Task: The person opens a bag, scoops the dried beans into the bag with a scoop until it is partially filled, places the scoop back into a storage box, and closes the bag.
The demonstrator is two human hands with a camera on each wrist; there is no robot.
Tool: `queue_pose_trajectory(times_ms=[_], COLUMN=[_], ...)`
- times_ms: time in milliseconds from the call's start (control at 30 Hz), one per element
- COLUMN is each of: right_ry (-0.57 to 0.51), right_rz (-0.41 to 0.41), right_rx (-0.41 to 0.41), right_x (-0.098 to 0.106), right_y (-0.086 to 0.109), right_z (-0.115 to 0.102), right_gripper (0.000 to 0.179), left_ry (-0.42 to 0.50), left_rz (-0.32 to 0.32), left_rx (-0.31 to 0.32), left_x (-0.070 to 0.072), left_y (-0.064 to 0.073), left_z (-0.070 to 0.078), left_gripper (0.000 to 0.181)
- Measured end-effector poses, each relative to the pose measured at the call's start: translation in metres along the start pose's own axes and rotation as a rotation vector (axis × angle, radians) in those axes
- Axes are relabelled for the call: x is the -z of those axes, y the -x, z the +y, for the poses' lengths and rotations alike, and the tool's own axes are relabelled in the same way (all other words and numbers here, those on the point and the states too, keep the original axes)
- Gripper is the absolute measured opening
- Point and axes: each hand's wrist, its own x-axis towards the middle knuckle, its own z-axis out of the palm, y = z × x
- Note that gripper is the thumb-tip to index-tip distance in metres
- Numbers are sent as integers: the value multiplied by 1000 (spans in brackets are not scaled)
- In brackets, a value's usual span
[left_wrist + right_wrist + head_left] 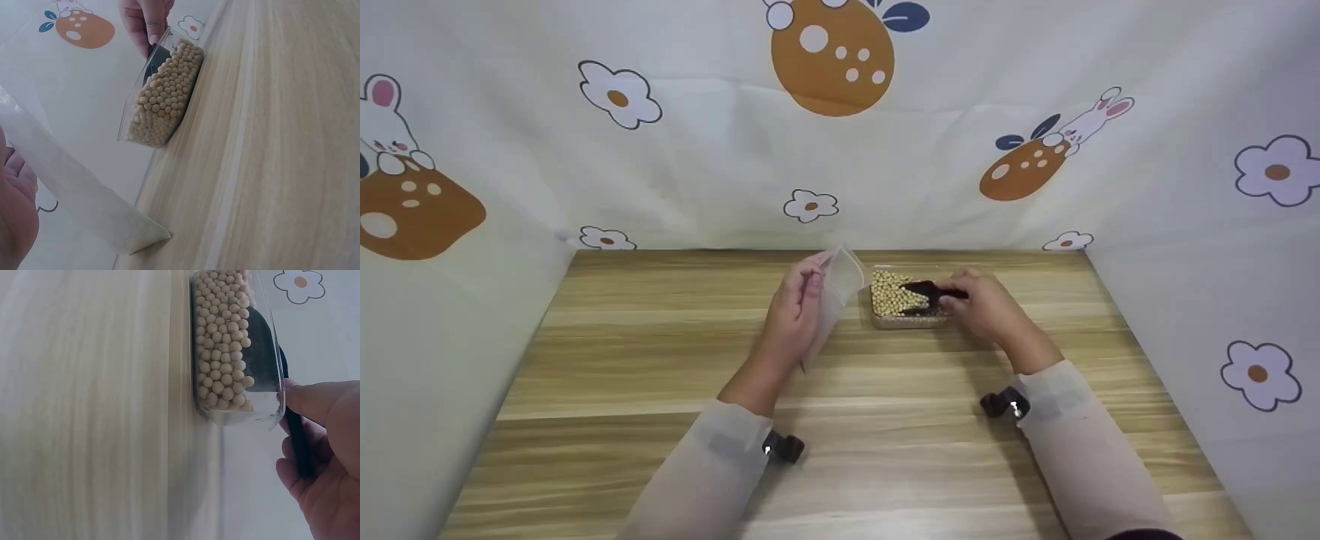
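My left hand holds a translucent whitish pouch upright by its side, its mouth spread at the top. In the left wrist view the lower corner of the pouch hangs down beside the wooden surface. Just right of it stands a clear rectangular container of round yellowish soybeans. Fingers and thumb of my right hand pinch the handle of a black scoop. The scoop's blade is down inside the container among the soybeans, partly hidden by them.
A wood-grain table spreads under both hands. White cloth printed with flowers, rabbits and orange fruit hangs behind it and along both sides. Small black wrist cameras are strapped over the sleeves.
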Motion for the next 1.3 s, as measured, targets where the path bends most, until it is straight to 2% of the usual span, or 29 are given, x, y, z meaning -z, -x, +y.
queue_pose_trajectory(times_ms=[300, 567, 800, 1000, 1100, 1300], right_ry=[-81, -120, -139, -151, -193, -345], right_rz=[37, 39, 52, 82, 86, 81], right_rx=[-47, -86, -123, -124, -131, -171], right_x=[-3, 2, 8, 11, 12, 14], right_y=[3, 6, 9, 10, 10, 12], right_z=[7, 10, 11, 14, 16, 19], right_gripper=[31, 34, 33, 33, 34, 34], left_ry=[-11, -27, -4, 11, 21, 11], left_rz=[-1, -1, 0, 2, -3, -2], left_rx=[16, 19, 1, -3, -1, 8], left_x=[0, 1, 1, 0, 0, 0], left_y=[0, 0, -1, -1, -1, -2], left_z=[-1, 0, 0, 1, 1, 1], left_gripper=[16, 16, 15, 14, 14, 15])
